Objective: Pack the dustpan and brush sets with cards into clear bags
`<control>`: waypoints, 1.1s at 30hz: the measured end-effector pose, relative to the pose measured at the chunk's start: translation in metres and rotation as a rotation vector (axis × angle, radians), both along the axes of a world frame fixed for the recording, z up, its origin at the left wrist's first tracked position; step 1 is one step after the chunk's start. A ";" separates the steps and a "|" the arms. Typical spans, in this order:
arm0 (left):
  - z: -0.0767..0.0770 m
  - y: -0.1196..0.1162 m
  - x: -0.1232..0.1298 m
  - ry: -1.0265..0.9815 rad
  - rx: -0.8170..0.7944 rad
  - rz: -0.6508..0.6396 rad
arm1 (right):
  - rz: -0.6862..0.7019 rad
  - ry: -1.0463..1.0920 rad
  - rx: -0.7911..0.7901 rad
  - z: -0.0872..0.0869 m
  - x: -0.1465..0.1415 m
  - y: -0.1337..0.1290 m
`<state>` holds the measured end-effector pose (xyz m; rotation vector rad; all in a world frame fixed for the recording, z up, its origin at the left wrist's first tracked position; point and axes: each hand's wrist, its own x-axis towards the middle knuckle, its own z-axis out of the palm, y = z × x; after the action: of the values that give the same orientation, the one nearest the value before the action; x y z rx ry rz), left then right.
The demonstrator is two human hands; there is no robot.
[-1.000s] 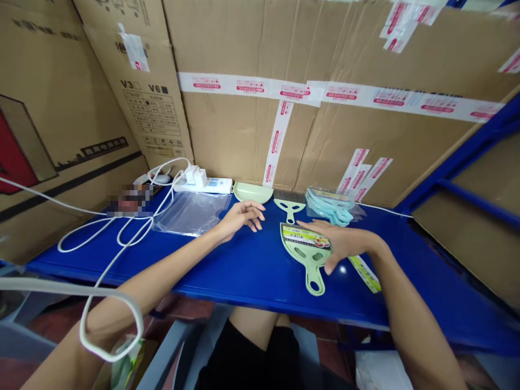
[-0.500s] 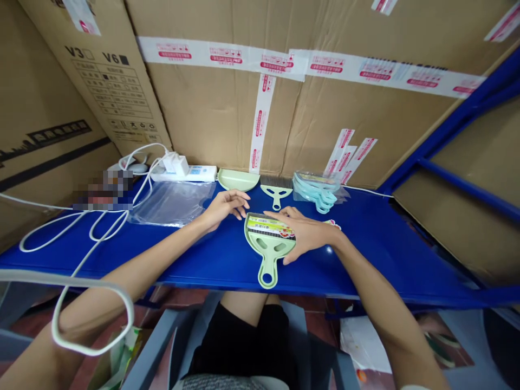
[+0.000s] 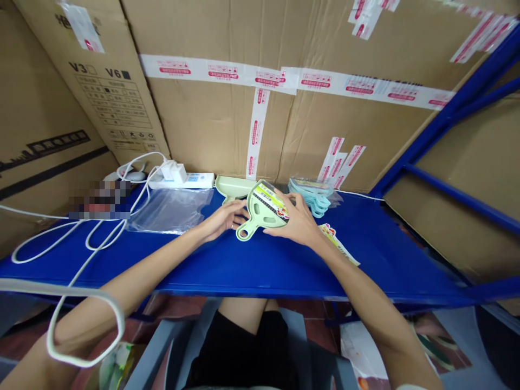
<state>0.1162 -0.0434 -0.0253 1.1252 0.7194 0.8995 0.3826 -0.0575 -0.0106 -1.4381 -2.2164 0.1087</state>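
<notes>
Currently gripping the light-green dustpan-and-brush set [image 3: 260, 218] from one side with my right hand [image 3: 299, 218]: thumb along the near edge, fingers at the far edge. The set appears raised over the blue worktop [image 3: 252, 270], slanted, handle toward my left. Left hand [image 3: 223, 221] loosely curled just beside it; contact cannot be confirmed.

Risks (my judgement): one-sided hold, so the handle end could droop or twist if my thumb eases. Brush looks merely nested in its pan; steeper tilt might slide it out. Finger pressure could crease or shift the printed label [image 3: 271, 199]. A swing leftward might knock the second green dustpan [image 3: 233, 187] behind. Loose label strips [image 3: 341, 247] lie near my right forearm; dragging it could scatter them.
</notes>
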 end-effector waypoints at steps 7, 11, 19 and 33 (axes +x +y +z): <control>-0.018 0.000 0.007 0.119 0.062 -0.056 | -0.105 0.004 0.068 -0.008 -0.006 -0.002; -0.018 0.008 -0.002 0.113 0.092 -0.079 | -0.104 0.332 -0.173 -0.004 0.014 0.020; -0.008 0.002 0.000 0.078 0.093 -0.163 | -0.028 1.120 -0.659 -0.011 0.025 0.040; 0.001 0.004 -0.008 0.076 0.094 -0.005 | -0.010 1.089 -0.727 -0.001 0.004 0.023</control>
<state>0.1081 -0.0395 -0.0238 1.2494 0.7419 0.8974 0.3869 -0.0349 -0.0118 -1.2102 -1.2579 1.4287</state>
